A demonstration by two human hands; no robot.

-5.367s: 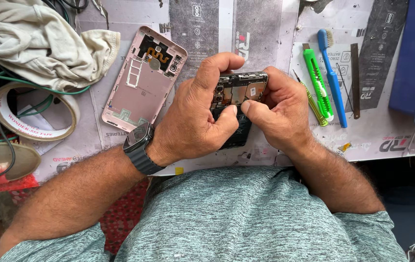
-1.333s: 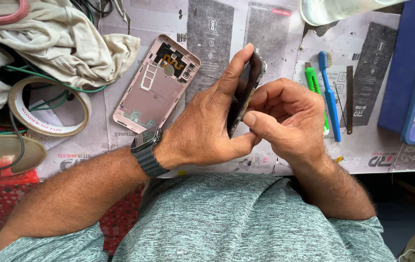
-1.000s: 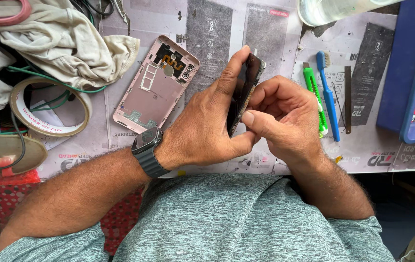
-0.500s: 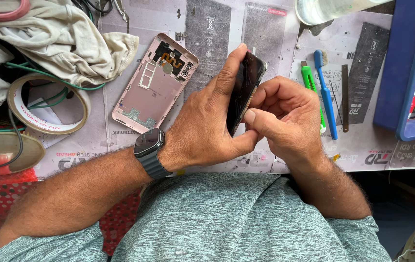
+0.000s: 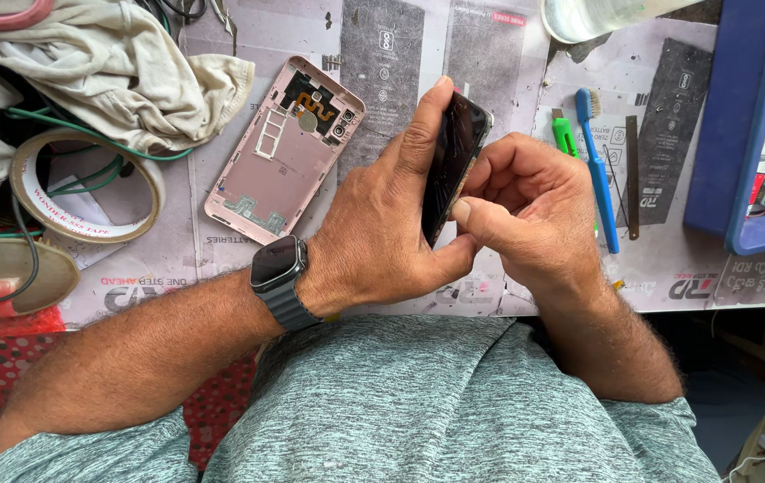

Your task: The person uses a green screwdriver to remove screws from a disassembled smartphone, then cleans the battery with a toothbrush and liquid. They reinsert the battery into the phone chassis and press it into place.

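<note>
My left hand [image 5: 391, 228] grips a dark smartphone body [image 5: 452, 156] held on edge above the bench, glass side facing left, fingers along its top. My right hand [image 5: 530, 210] presses against the phone's other side, thumb at its lower edge and fingers curled behind it. A dark smartwatch [image 5: 280, 273] is on my left wrist. The phone's pink back cover [image 5: 280, 156] lies inside-up on the bench, left of my hands and apart from them.
A blue toothbrush [image 5: 599, 165], a green tool [image 5: 564, 136] and a thin dark bar [image 5: 633, 179] lie right of my hands. A blue tray [image 5: 727, 134] with small tools stands far right. A tape roll [image 5: 87, 183] and crumpled cloth [image 5: 114, 67] sit left.
Earlier the phone lay flat between both hands with its internals facing up. It now stands on edge with the glass showing; over the last second it has tilted slightly.
</note>
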